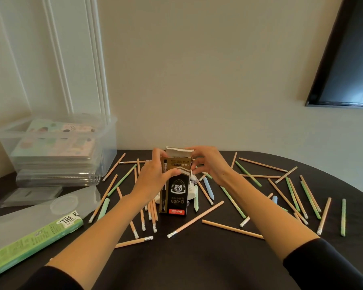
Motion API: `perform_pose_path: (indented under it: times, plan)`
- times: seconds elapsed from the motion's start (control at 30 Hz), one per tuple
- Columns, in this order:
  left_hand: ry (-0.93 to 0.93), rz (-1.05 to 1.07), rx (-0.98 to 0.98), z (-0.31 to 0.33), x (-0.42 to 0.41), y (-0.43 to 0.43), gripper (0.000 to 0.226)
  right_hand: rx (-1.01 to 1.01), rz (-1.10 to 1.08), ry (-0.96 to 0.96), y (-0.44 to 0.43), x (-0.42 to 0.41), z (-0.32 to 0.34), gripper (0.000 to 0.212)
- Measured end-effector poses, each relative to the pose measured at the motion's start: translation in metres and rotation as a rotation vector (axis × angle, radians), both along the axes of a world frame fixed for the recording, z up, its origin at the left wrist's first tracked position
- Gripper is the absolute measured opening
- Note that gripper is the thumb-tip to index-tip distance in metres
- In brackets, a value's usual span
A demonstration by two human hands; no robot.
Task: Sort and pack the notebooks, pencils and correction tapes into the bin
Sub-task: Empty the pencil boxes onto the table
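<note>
A gold and black pen box [177, 191] stands upside down on the dark table [197, 258], its top flap open. My left hand [155, 176] grips its left side, thumb across the front. At the open flap, my right hand [208, 164] pinches the box's upper right edge. Several tan and green pencils [195, 219] lie scattered around the box. White correction tapes [192, 192] sit right behind the box, mostly hidden. A clear plastic bin [105, 143] at the back left holds a stack of pastel notebooks [55, 146].
A green flat package [29, 239] and a clear lid [64, 203] lie at the left front on a frosted sheet. A dark screen [348, 70] hangs on the wall at right. The table's curved edge runs along the right.
</note>
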State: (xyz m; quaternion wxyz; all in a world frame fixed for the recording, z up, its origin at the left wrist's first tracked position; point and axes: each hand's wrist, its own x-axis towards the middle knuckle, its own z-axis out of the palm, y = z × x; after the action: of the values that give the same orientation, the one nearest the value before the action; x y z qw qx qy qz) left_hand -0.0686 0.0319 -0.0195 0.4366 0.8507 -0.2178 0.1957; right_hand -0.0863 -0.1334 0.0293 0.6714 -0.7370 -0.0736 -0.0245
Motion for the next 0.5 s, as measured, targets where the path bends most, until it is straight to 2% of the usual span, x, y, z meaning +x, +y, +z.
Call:
perform_pose_path:
  times: [0.1,0.23,0.5]
  plan:
    - [-0.018,0.012,-0.007,-0.002,0.002,-0.001,0.045,-0.081,0.062,-0.041,-0.004,0.002,-0.004,0.025]
    - [-0.025,0.001,-0.028,-0.004,0.003,0.000,0.045,-0.285,-0.038,-0.183,-0.001,0.010,-0.008,0.022]
    - [-0.022,-0.003,-0.037,-0.004,0.005,-0.001,0.048,-0.420,-0.095,-0.330,0.001,0.011,-0.009,0.023]
